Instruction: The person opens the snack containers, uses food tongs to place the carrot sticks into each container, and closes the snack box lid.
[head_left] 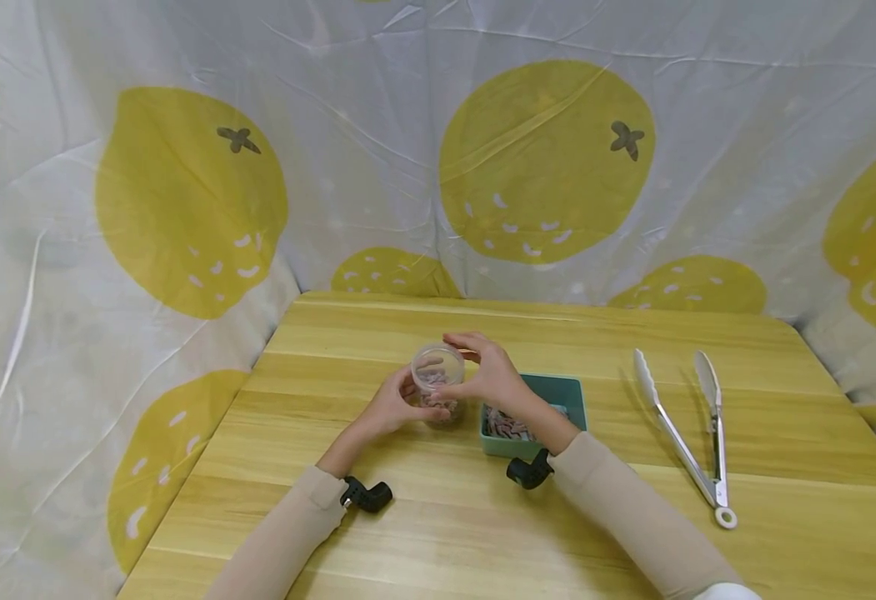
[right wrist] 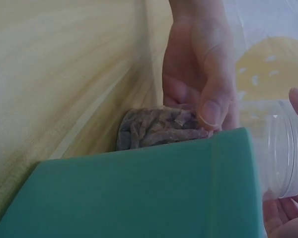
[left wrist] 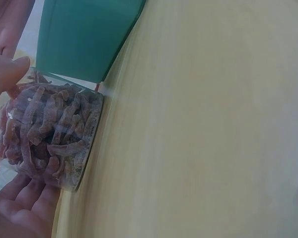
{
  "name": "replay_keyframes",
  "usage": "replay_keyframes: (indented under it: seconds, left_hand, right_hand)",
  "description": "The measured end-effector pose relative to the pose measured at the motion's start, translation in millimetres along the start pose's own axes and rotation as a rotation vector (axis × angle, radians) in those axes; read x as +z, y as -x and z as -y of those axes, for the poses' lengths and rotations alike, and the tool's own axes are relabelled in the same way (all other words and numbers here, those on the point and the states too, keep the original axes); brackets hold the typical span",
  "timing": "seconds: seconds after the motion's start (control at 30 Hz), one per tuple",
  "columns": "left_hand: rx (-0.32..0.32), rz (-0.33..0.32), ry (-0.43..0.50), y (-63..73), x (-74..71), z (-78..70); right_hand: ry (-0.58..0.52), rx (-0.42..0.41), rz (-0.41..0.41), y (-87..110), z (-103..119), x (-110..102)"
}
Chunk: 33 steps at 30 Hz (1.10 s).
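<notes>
A clear plastic jar (head_left: 438, 379) stands on the table, its lower part filled with brownish dried strips (left wrist: 52, 129). My left hand (head_left: 387, 410) grips its side, thumb on one face and fingers around the other. My right hand (head_left: 496, 382) reaches over from the right and holds the jar near its top, thumb in front and fingertips at the far rim. In the right wrist view the jar's ridged clear top (right wrist: 285, 148) lies between the right thumb and fingers. Beside the jar, under my right forearm, sits a green rectangular box (head_left: 499, 447) with more strips (head_left: 508, 427) inside.
Metal tongs (head_left: 718, 458) with pale tips lie spread on the right side of the wooden table (head_left: 422, 542). Behind the table hangs a pale curtain (head_left: 362, 167) printed with yellow fruit. Dark wrist mounts (head_left: 531, 471) sit on both sleeves.
</notes>
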<state>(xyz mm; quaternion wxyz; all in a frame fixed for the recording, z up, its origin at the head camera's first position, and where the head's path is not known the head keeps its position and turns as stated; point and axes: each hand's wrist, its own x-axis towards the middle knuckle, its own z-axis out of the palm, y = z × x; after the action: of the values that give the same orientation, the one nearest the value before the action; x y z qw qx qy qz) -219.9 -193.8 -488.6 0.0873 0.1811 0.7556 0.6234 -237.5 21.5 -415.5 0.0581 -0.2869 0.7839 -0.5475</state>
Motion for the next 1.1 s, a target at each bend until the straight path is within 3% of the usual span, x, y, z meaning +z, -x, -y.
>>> replay_keyframes:
  seconds: [0.3,0.73,0.93,1.1]
  left_hand:
    - [0.019,0.004,-0.009,-2.1,1.4,-1.9]
    - [0.039,0.007,-0.018,-2.1,-0.5,-1.5]
    - [0.039,0.010,-0.016,-0.5,-0.5,0.5]
    - [0.029,0.010,0.007,1.4,-0.3,1.6]
  right_hand:
    - [0.019,-0.031,-0.002,-0.4,0,-1]
    - [0.126,-0.023,-0.169,4.1,2,14]
    - [0.126,-0.016,-0.138,5.2,2,13]
    - [0.063,-0.006,-0.073,4.6,0,9]
